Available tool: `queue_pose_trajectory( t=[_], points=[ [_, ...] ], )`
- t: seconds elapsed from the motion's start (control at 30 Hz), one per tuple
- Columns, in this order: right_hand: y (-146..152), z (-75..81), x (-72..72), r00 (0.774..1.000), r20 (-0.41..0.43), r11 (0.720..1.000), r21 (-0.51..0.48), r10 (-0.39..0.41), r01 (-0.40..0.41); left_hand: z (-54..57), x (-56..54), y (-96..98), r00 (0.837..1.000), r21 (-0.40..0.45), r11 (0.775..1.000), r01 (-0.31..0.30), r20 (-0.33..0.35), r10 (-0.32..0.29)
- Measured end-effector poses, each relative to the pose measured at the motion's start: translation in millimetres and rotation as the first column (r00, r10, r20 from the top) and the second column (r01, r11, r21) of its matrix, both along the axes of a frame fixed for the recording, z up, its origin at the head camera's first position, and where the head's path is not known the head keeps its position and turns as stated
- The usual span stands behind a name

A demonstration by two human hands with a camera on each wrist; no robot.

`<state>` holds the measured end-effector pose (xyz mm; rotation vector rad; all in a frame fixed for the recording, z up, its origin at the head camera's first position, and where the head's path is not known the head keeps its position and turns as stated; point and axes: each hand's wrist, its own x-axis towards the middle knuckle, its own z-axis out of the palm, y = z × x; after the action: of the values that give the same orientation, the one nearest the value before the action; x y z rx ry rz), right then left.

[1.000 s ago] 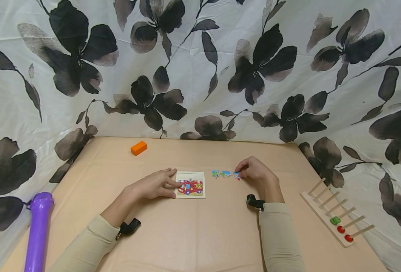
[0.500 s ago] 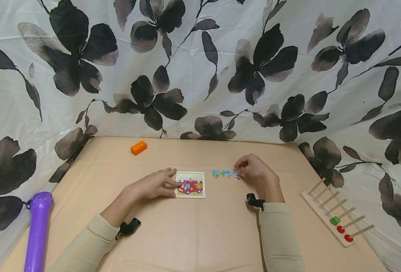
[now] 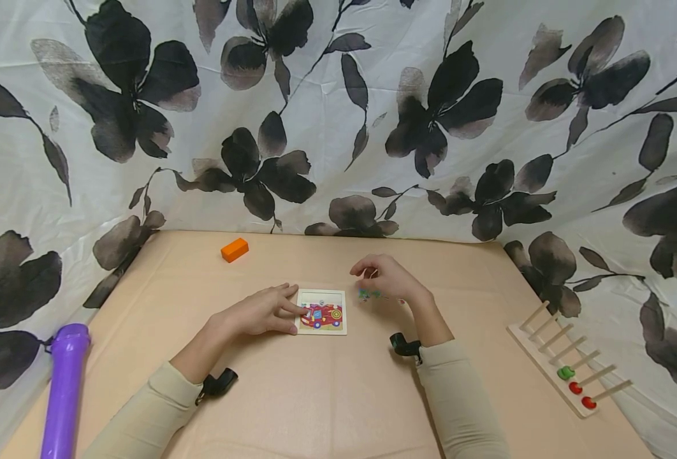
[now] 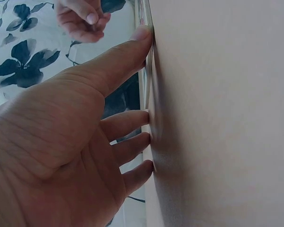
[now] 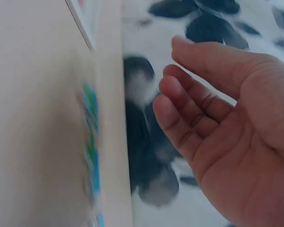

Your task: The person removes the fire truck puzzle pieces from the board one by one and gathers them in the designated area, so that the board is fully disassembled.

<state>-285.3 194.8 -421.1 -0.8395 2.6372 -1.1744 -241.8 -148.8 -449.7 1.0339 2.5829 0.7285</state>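
One bare left hand lies against the left side of a small, square, pale-framed picture puzzle showing a red truck. Its grip is loose, fingers reaching out nearly straight to touch the frame and the bench instead of wrapping round it; I take that as steadying, a light press to keep the frame from sliding. The puzzle sits flat in the middle of the bench, its far strip pale and, I'd judge, unfilled.

Just to the right, a row of small blue-and-green loose pieces lies on the bench, likely set there for short reaches. Over them hangs the bare right hand, fingers softly bent, thumb apart, its grip holding nothing that I can see. The pieces are partly hidden and blurred, so I can't fairly count them.

Other things sit well apart, perhaps to leave working room: an orange rectangular block far left, a purple cylinder near left, and a pale wooden peg rack at the right.
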Motion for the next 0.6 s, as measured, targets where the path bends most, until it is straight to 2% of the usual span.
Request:
queue_pose_trajectory(
  t=[0.13, 0.6],
  points=[
    [-24.3, -4.6, 2.4, 0.997, 0.034, 0.997, 0.016, 0.073, -0.074, 0.5, -0.7, 1.1, 1.0, -0.002, 1.0, -0.006, 0.006, 0.006],
    [-60.7, -12.3, 10.4, 0.986, 0.073, 0.988, 0.015, 0.152, -0.154, 0.5, -1.5, 1.6, 1.0, 0.005, 1.0, -0.009, 0.017, 0.009]
  ],
)
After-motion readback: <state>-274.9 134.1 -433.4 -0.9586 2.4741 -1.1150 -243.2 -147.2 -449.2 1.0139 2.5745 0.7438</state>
